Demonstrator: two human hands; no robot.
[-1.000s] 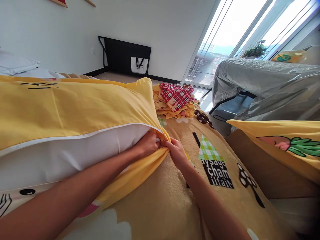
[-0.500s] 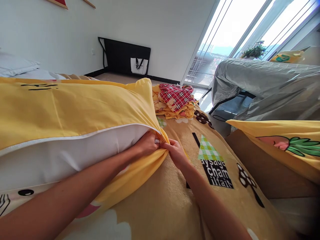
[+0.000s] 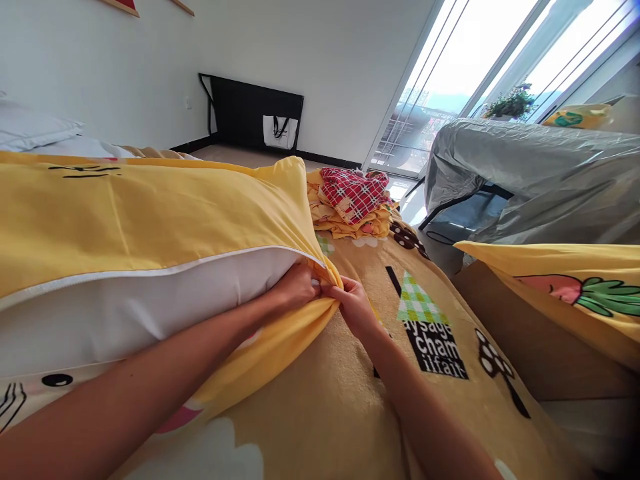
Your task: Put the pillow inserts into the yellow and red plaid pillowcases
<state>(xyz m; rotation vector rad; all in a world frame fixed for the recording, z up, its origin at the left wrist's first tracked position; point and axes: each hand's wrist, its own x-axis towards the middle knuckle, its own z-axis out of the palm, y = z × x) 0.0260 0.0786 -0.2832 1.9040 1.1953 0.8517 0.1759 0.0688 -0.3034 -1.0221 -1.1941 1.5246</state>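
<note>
A yellow pillowcase (image 3: 210,207) with a long zipper opening (image 3: 165,270) covers a white pillow (image 3: 115,320), which shows through the gap. At the right end of that opening, my left hand (image 3: 299,285) has its fingers closed on the pillowcase edge by the zipper; its fingertips are partly hidden in the fabric. Just to its right, my right hand (image 3: 356,308) pinches the yellow cloth at the same corner, thumb and fingers together. The two hands nearly touch. Both lie above the tan printed blanket (image 3: 320,393).
Folded yellow fabric (image 3: 345,223) topped by red plaid cloth (image 3: 354,193) sits beyond the hands. At right stands a cardboard box (image 3: 540,333) with carrot-print yellow cloth (image 3: 590,283) over it. Behind are plastic-covered furniture (image 3: 530,147) and a white bag (image 3: 279,132) by the wall.
Hardly anything differs. The view has shifted slightly, and both hands keep their hold at the pillowcase corner.
</note>
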